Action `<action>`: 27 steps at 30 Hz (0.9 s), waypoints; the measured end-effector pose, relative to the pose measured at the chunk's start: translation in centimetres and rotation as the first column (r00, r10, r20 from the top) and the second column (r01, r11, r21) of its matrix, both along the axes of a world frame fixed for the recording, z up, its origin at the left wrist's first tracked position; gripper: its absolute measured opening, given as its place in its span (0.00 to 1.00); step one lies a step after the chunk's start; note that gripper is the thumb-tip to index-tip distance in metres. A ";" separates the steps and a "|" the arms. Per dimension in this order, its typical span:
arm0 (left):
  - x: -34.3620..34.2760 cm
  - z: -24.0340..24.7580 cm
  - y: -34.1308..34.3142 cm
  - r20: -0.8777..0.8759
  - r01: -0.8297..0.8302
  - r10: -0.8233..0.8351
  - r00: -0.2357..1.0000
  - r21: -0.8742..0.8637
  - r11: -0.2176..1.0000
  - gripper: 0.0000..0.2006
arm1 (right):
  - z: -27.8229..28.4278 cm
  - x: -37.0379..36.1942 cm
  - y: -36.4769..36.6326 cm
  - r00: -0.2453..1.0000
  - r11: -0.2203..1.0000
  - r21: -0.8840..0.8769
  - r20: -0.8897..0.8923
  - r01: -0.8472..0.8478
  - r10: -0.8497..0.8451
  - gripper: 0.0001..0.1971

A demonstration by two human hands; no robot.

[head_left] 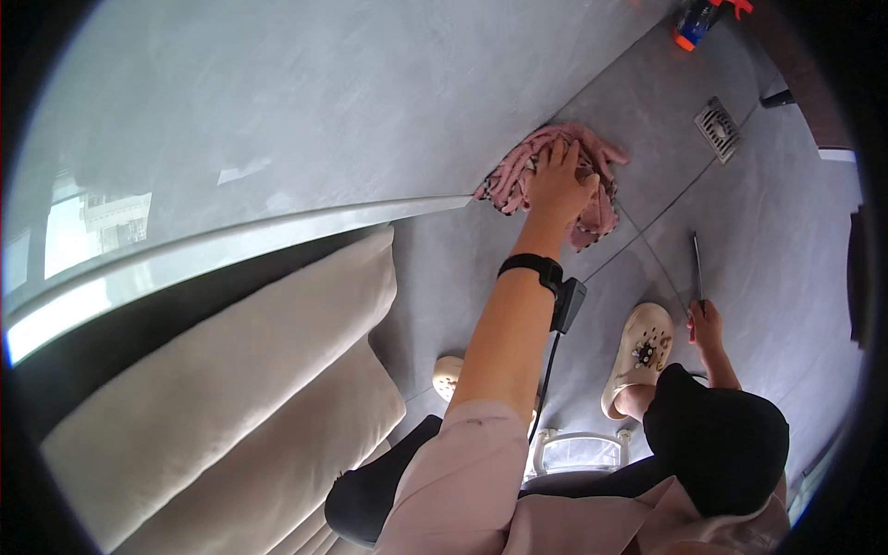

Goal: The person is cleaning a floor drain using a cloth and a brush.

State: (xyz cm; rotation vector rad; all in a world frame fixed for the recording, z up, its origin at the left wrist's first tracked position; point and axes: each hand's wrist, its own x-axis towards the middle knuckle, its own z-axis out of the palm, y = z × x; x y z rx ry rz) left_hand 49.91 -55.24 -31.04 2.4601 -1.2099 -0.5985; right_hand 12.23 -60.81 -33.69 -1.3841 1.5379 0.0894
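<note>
A bunched pink cloth with a dark-and-light checked edge lies on the grey floor against the foot of the wall. My left hand is on top of it, fingers over the folds and gripping the fabric. Lower right, beside my shoe, my right hand is closed round a slim metal rod-like tool that points away from me. What kind of tool it is cannot be made out. A black band with a small box and cable sits on my left wrist.
A floor drain and a spray bottle with a red trigger are at the far right. Pale cushions fill the left below the shiny grey wall panel. My beige clog and a white-framed stool are near me.
</note>
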 end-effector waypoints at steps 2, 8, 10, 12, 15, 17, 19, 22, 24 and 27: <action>-0.2 0.0 1.2 -0.047 -0.018 0.018 0.999 0.000 1.000 0.30 | -0.3 -1.5 -0.2 0.999 0.999 -0.007 -0.003 0.039 -0.039 0.11; -0.9 -1.3 11.6 0.074 -0.253 0.246 0.967 0.129 0.959 0.32 | -2.4 -3.4 -0.2 0.982 0.986 0.053 0.093 0.161 -0.165 0.10; -1.1 -1.4 12.3 0.219 -0.360 0.327 0.919 0.137 0.923 0.33 | -2.6 -3.1 0.1 0.980 0.985 0.056 0.102 0.165 -0.170 0.10; -1.1 -1.7 10.0 0.228 -0.333 0.291 0.929 0.177 0.926 0.33 | -2.5 -2.8 0.3 0.994 0.994 -0.018 0.021 0.112 -0.111 0.10; -0.6 -1.1 5.4 0.199 -0.259 0.229 0.953 0.144 0.955 0.32 | -1.8 -2.1 0.1 0.991 0.991 0.026 0.021 0.133 -0.134 0.10; -0.3 -0.4 1.9 0.134 -0.078 0.063 0.989 0.103 0.992 0.31 | -1.7 -2.4 0.0 0.992 0.992 0.018 0.015 0.126 -0.126 0.10; 0.4 -0.3 -0.6 0.116 -0.038 0.026 0.993 0.102 0.994 0.30 | -1.3 -1.8 -0.1 0.994 0.994 0.015 0.021 0.110 -0.111 0.10; 0.0 -0.7 -2.0 0.117 0.011 -0.014 0.993 0.031 0.999 0.28 | -0.9 -1.6 -0.1 0.995 0.995 0.018 -0.008 0.096 -0.096 0.10; -0.8 -0.7 -2.2 0.071 0.130 -0.127 0.989 -0.045 0.990 0.27 | -1.5 -2.1 0.0 0.991 0.989 -0.068 0.037 0.130 -0.128 0.10; -0.9 0.0 -2.7 -0.383 0.172 -0.112 0.917 0.128 0.977 0.26 | -0.8 -1.5 -0.1 0.990 0.991 -0.013 -0.033 0.135 -0.136 0.10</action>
